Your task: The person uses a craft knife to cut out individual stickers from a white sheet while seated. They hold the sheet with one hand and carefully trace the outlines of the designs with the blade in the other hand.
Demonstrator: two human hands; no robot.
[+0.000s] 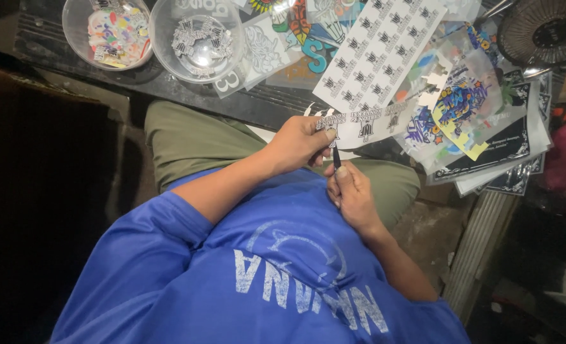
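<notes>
My left hand [299, 143] pinches the end of a white strip of printed stickers [369, 124] held over my lap. Just below it, my right hand [350, 191] grips a thin dark cutting tool [336, 157] whose tip points up at the strip's left end. I wear a blue shirt and olive trousers, seen from above.
Two clear bowls stand at the top: one with colourful stickers [108, 32], one with black-and-white cut-outs [197, 38]. A large white sticker sheet [378, 48] and a pile of colourful printed sheets [468, 108] lie on the dark surface. A small fan [544, 28] sits top right.
</notes>
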